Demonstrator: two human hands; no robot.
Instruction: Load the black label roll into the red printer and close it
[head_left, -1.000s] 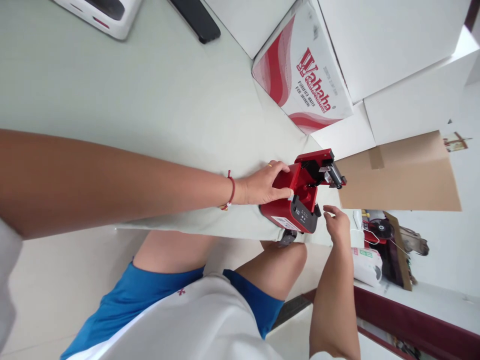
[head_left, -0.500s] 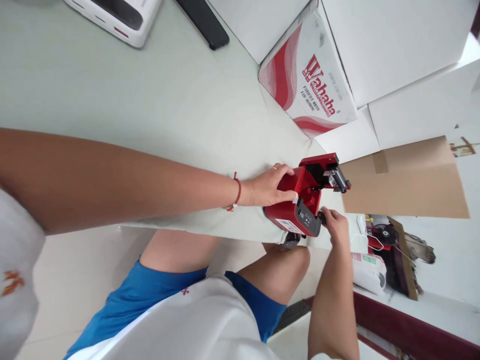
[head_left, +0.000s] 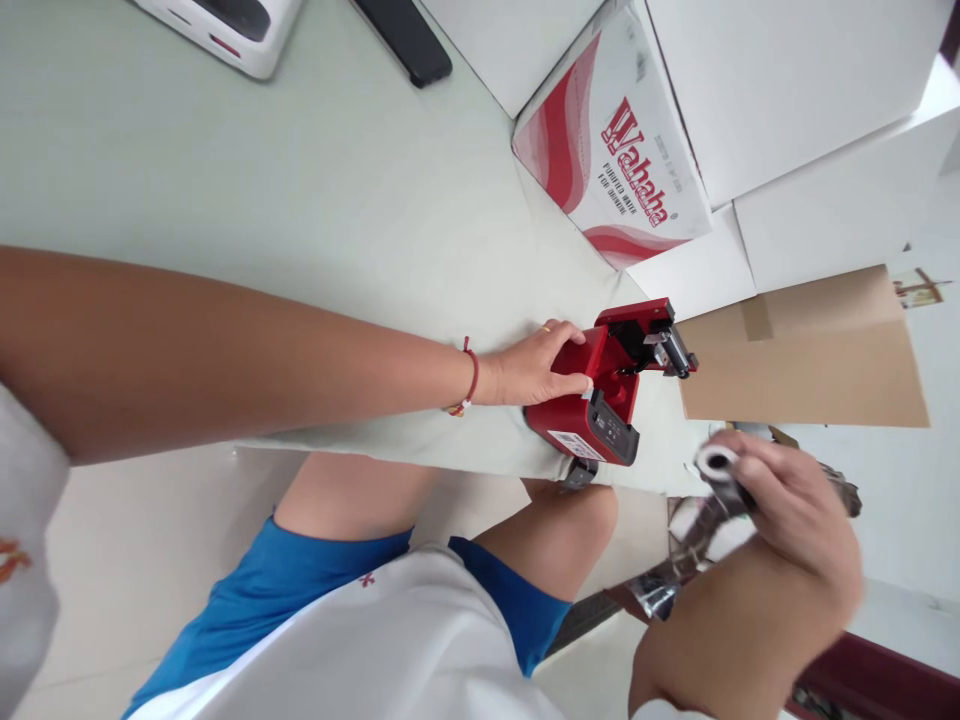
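by the table's edge [head_left: 450, 455], left hand [head_left: 532, 372] clasps red machine [head_left: 574, 417], lid [head_left: 639, 316] raised. in open space beyond, right hand [head_left: 799, 505] grips roll [head_left: 731, 491].

Two hands [head_left: 529, 370] [head_left: 802, 510], one red device [head_left: 579, 418], one roll [head_left: 724, 490] (one bracelet [head_left: 473, 376])

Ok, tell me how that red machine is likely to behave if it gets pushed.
The red machine would probably slide rather than roll, since its body is boxy. Its lid stands open, so it may wobble. Pushed toward the person's knees, the machine could tip off the table, as it sits close to that edge.
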